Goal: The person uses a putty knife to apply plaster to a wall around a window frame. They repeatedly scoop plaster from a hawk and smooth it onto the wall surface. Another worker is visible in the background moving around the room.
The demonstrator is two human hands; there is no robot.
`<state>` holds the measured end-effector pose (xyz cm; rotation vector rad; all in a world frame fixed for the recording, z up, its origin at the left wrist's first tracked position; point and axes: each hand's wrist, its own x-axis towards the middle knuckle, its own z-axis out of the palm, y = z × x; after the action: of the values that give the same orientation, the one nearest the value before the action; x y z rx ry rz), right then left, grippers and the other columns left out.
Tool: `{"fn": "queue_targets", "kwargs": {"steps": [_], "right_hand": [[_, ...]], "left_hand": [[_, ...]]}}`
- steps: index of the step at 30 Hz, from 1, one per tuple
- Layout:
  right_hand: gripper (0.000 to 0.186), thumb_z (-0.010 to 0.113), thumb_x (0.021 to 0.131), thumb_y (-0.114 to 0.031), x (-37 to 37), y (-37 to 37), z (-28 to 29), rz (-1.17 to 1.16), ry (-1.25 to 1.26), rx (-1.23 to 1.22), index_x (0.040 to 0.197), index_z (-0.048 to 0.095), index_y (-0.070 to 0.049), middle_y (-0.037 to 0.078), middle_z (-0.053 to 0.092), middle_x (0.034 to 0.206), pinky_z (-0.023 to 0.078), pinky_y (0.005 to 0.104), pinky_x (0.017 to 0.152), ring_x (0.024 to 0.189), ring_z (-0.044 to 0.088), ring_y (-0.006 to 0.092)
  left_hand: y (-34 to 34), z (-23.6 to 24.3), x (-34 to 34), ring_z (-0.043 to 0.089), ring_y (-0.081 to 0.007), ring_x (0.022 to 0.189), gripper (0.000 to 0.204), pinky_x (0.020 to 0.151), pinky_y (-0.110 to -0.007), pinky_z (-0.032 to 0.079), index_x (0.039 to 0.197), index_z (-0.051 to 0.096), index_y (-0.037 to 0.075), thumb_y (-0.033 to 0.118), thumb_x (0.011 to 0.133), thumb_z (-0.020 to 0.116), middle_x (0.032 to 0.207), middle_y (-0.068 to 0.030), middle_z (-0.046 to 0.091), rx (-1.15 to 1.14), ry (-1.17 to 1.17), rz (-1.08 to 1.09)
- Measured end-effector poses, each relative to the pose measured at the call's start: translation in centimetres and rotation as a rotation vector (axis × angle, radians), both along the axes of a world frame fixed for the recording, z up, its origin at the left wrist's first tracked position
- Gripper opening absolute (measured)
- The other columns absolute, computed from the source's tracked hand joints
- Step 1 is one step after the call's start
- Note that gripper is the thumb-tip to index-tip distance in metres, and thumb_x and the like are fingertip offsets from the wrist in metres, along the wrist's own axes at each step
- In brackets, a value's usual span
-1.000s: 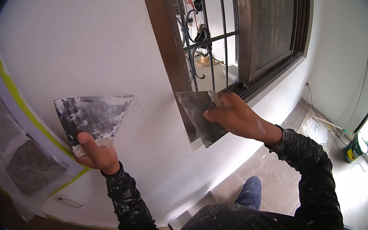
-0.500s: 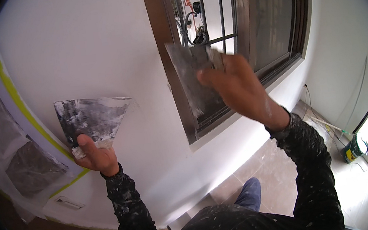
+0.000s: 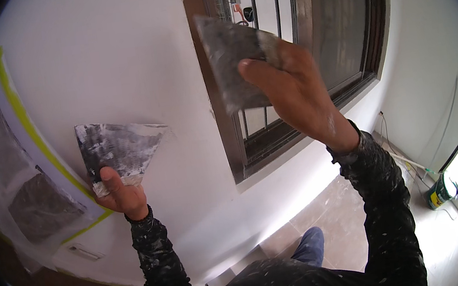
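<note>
My left hand (image 3: 121, 195) is closed on the handle end of a putty knife (image 3: 121, 147), its wide dark blade smeared with white filler. That blade stands in front of the white wall (image 3: 132, 52), its right corner beside a faint rough smear. My right hand (image 3: 296, 83) grips a second putty knife (image 3: 233, 57), thumb lying across the grey blade. This one is raised in front of the brown window frame (image 3: 236, 156), slightly blurred. Whether either blade touches a surface I cannot tell. White specks cover both black sleeves.
Plastic sheeting (image 3: 42, 206) edged with yellow-green tape (image 3: 22, 111) covers an opening at left. Window bars (image 3: 275, 0) and a sliding pane (image 3: 340, 21) are at upper right. A green bucket (image 3: 440, 192), with cables nearby, stands on the tiled floor (image 3: 334, 204) at right.
My right hand has lifted its putty knife upward and turned the blade, which now shows more of its face. The left hand and its knife have barely shifted.
</note>
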<state>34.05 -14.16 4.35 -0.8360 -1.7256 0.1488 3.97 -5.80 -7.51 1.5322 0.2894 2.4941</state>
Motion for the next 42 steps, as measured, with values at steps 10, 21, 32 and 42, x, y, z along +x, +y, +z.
{"fn": "queue_targets", "kwargs": {"steps": [10, 21, 32, 42], "right_hand": [[0.079, 0.071, 0.081, -0.009, 2.4, 5.4, -7.4, -0.529, -0.846, 0.613, 0.150, 0.037, -0.025, 0.000, 0.041, 0.154, 0.037, 0.0499, 0.104, 0.137, 0.035, 0.0299], [0.060, 0.059, 0.094, -0.037, 1.8, 3.1, -15.2, -0.294, -1.069, 0.682, 0.148, 0.040, -0.022, 0.000, 0.034, 0.157, 0.034, 0.0563, 0.110, 0.142, 0.026, 0.0324], [0.075, 0.071, 0.084, -0.024, 2.2, 5.4, -12.6, -0.304, -1.036, 0.659, 0.150, 0.035, -0.023, 0.003, 0.036, 0.155, 0.022, 0.0578, 0.119, 0.149, 0.014, 0.0297], [0.031, 0.052, 0.096, -0.007, 2.4, -0.8, -10.8, 0.112, 0.105, -0.766, 0.125, 0.054, 0.005, 0.007, 0.064, 0.106, 0.049, 0.0320, 0.081, 0.093, 0.058, 0.0125]], "left_hand": [[-0.7, 0.0, 0.1, 0.060, -0.0210, 0.105, 0.060, 0.092, -0.036, 0.049, 0.123, 0.056, -0.009, 0.041, 0.092, 0.066, 0.121, -0.0132, 0.060, -0.033, 0.041, 0.032], [-1.0, 0.2, 0.6, 0.054, -0.0116, 0.087, 0.050, 0.080, -0.026, 0.044, 0.104, 0.061, -0.001, 0.047, 0.091, 0.067, 0.093, -0.0004, 0.060, -0.073, 0.013, 0.128], [-0.7, -0.1, 0.2, 0.058, -0.0261, 0.115, 0.062, 0.099, -0.040, 0.048, 0.132, 0.048, -0.009, 0.034, 0.093, 0.067, 0.131, -0.0172, 0.054, -0.010, 0.006, -0.094], [-0.6, 0.0, 0.3, 0.058, -0.0250, 0.115, 0.062, 0.096, -0.039, 0.050, 0.132, 0.047, -0.012, 0.041, 0.099, 0.054, 0.132, -0.0187, 0.056, -0.005, 0.067, -0.004]]}}
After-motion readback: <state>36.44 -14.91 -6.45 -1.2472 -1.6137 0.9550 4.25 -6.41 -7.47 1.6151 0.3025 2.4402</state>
